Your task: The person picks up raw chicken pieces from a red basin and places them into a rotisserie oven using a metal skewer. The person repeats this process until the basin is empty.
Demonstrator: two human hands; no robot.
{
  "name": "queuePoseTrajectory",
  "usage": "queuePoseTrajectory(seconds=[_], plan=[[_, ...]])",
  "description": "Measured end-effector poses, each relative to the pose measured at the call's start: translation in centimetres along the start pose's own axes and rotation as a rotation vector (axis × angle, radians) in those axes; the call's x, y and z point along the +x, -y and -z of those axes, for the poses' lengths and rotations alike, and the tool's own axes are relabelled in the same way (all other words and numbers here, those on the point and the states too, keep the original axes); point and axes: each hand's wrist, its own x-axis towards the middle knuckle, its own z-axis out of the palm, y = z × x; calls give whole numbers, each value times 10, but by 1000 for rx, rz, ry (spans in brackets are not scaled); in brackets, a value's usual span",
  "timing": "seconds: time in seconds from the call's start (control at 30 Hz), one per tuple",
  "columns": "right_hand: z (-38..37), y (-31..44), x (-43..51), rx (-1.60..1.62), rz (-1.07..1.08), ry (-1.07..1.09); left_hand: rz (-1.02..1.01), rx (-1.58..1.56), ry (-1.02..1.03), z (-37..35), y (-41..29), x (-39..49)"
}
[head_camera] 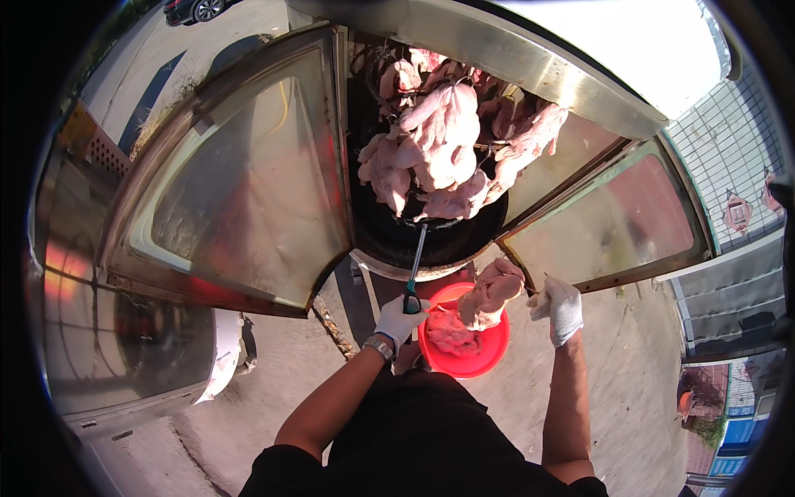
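Observation:
My left hand [400, 320], in a white glove, holds the dark handle of a metal rod [418, 255] whose far end reaches the lower edge of the hanging meat. In my right hand [558, 305], also gloved, is a thin metal hook, with a raw plucked poultry carcass [494, 292] hanging from it above a red plastic basin [503, 348]. Another piece of raw poultry [453, 335] lies in the basin. Several pale raw carcasses [444, 136] hang inside the round metal oven [428, 248] in front of me.
Two glazed metal doors stand wide, the left door [236, 186] and the right door [621, 230]. A metal canopy [515, 56] crosses above the carcasses. Another metal cabinet [136, 348] stands at the left on the concrete ground [279, 373]. A parked car [199, 9] is far off.

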Motion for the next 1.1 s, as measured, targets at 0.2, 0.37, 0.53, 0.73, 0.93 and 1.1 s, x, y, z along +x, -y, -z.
queuePoseTrajectory(seconds=[0.2, 0.37, 0.53, 0.73, 0.93, 1.1], plan=[[-24, 26, 0, -145, 66, 110, 21, -130, 62, -17, -3, 3], [-40, 45, 2, -353, 207, 169, 31, -80, 43, -31, -3, 4], [-60, 65, -7, -227, 112, 291, 30, -235, 47, -42, -5, -1], [-84, 88, -5, -314, 175, 320, -4, -291, -20, -58, -13, -8], [-103, 118, 2, -319, 226, 325, -131, -264, -114, -67, -34, 0], [-119, 146, 13, -264, 317, 295, -262, -151, -227, -66, -59, 18]])
